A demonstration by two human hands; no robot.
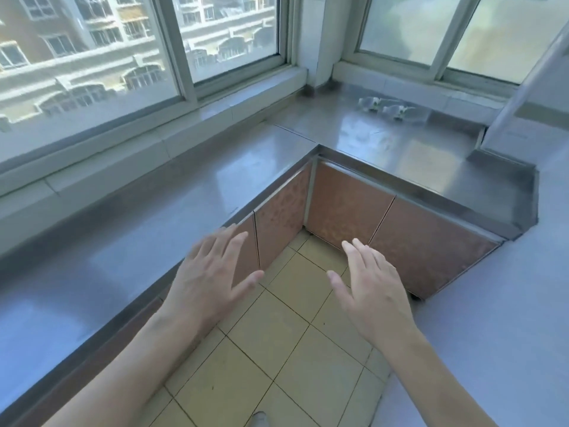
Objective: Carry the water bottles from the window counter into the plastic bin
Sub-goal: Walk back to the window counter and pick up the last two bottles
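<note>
Two clear water bottles lie on their sides on the steel window counter (354, 131) at the far right, under the frosted window: one bottle (371, 103) and a second bottle (398, 111) just right of it. My left hand (212, 278) hovers palm down with fingers spread over the counter's front edge. My right hand (372, 291) is held out the same way above the tiled floor, empty. Both hands are well short of the bottles. No plastic bin is in view.
The counter runs in an L along two windows, with brown cabinet doors (348, 208) below it. A white upright unit (529, 118) stands at the right end of the counter. Yellow floor tiles (277, 349) fill the corner where I stand.
</note>
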